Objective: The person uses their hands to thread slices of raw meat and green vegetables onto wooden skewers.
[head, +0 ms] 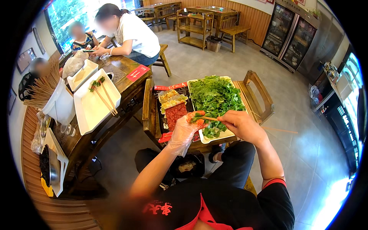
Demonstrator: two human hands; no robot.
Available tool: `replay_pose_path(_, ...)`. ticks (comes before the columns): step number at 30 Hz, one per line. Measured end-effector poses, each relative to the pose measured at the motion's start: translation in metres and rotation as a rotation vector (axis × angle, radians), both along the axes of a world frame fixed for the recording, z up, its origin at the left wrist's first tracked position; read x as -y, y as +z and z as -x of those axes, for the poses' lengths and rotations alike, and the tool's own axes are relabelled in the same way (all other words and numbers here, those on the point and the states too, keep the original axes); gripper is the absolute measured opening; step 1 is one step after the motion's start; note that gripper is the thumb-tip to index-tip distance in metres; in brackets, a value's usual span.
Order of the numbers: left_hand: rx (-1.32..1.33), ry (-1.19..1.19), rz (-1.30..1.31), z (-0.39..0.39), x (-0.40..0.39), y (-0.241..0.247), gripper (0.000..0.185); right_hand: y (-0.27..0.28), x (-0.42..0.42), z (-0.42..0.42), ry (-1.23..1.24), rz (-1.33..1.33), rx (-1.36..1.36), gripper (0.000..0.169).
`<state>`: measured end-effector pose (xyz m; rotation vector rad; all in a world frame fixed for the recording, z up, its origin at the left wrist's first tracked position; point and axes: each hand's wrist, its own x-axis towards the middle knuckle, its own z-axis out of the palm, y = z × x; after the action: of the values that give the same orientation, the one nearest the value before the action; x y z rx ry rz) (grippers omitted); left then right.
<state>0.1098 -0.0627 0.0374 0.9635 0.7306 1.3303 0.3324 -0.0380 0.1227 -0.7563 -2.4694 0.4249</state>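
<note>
My left hand [184, 130] wears a clear plastic glove, stained reddish at the fingers. It pinches a small bundle of green herb [196, 117], likely cilantro, with some red stuff around it. My right hand [243, 125] is bare and grips a thin wooden skewer [211, 118], whose tip meets the bundle; its far end sticks out to the right. Beneath both hands a white tray [204, 140] holds a heap of leafy cilantro [215, 96]. Left of it lies a slab of raw red minced or sliced meat [175, 115], partly covered by patterned film [171, 99].
A wooden chair or stand [148, 115] bears the tray; loose skewers [248, 106] lie along its right side. On the left table, a white tray [96, 118] holds finished-looking skewers [105, 97] beside a white bucket [59, 100] of sticks. Two people [138, 34] [77, 36] sit beyond.
</note>
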Motion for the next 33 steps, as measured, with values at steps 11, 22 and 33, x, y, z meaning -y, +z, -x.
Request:
replay_pose_path(11,0.140,0.026,0.125,0.005,0.000,0.000,0.024,0.004,-0.002,0.001,-0.027,0.049,-0.034,0.017)
replay_pose_path(22,0.098,0.043,0.010,0.004,-0.001,-0.006,0.026,-0.010,-0.003,0.002,0.003,-0.037,0.052,0.020)
replay_pose_path(33,-0.014,0.023,-0.032,0.006,0.003,-0.002,0.037,-0.009,-0.002,-0.002,0.017,0.001,0.029,0.021)
